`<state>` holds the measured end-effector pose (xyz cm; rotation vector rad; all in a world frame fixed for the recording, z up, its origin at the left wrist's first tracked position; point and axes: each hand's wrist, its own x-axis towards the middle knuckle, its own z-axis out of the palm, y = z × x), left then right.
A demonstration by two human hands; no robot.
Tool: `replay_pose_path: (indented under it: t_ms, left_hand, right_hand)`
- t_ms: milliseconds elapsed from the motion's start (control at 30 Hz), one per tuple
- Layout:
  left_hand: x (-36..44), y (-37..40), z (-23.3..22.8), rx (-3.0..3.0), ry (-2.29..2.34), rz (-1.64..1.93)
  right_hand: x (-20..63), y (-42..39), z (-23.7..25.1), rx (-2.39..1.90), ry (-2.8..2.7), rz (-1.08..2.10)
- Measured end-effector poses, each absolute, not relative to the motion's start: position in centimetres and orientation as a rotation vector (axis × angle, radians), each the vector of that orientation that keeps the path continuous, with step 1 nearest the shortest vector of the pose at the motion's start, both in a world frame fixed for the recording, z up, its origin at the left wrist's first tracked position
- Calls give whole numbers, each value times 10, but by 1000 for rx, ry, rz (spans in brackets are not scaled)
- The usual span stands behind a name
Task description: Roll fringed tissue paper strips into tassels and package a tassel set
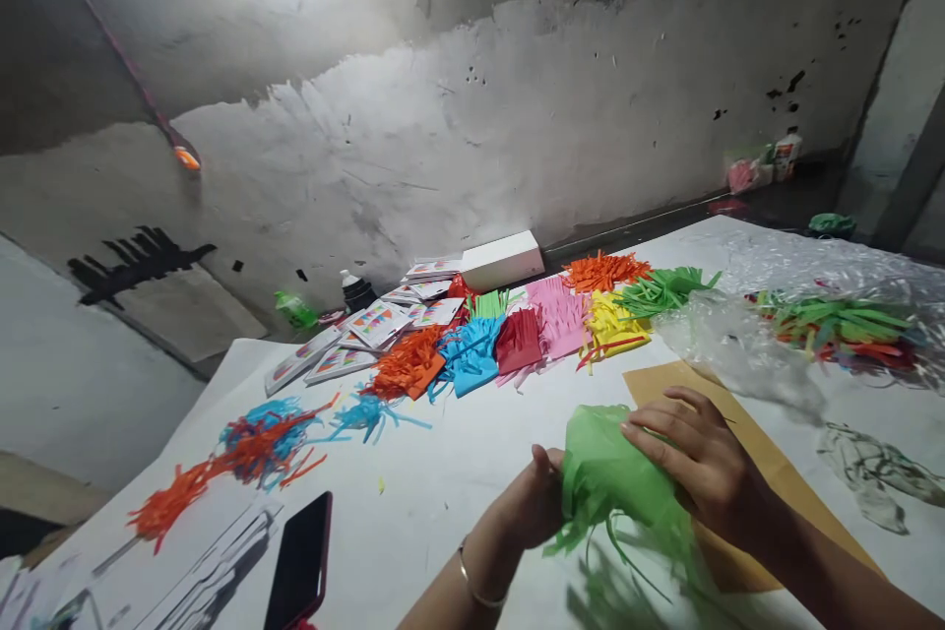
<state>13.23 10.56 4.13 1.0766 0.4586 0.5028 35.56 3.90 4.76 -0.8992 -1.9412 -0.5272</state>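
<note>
Light green fringed tissue paper [606, 448] is held up above the white table, its solid band on top and its cut strips hanging down. My left hand [537, 502] is closed on its left edge, thumb up, with most of the fingers hidden. My right hand [698, 458] grips the right side, fingers laid together over the band and the thumb out of sight. The lower strips are blurred. Partly under my right arm lies a sheet of brown paper [760, 472].
Fringed paper bundles in several colours, such as a blue one [476, 374], run across the table, with printed cards [376, 325] and a white box [502, 261] behind. A phone [301, 561] lies front left, orange tassels [177, 502] beyond it. Clear plastic [745, 345] covers the right.
</note>
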Motion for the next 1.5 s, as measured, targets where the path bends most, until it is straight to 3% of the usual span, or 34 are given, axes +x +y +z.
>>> replay_pose_path:
  t_ms: [200,400,600,733,800,900,1033,1233,1500]
  left_hand:
    - [167,65,5,703,129,357]
    - [132,51,-3,730,271,507]
    - [13,57,-19,1062,1122,570]
    - [-8,31,-29,1755,1735,889]
    - [14,13,-37,2189,1662,950]
    - [64,-5,-53,2524,1198,733]
    - [93,-3,-62,2506,1124,727]
    - [75,3,-46,2462,1006,644]
    - [80,-7,-42,2356,1098,525]
  right_hand:
    - [379,58,40,-1042,-1842,-577]
    - [390,24,37,-1168,-1872,-794]
    - [316,8,-60,-1167,-2155,-513]
    - [284,-2,-96,-1220,-2159,-368]
    - [279,-8,-95,-1272,-2148,-303]
    - [281,-16,-88,-1307,-2159,-233]
    - [298,-27,-83,-1166,-2202,-105]
    - [313,-29,-73,-1122,-2113,183]
    - [324,-15,-49,-1216,-2209,753]
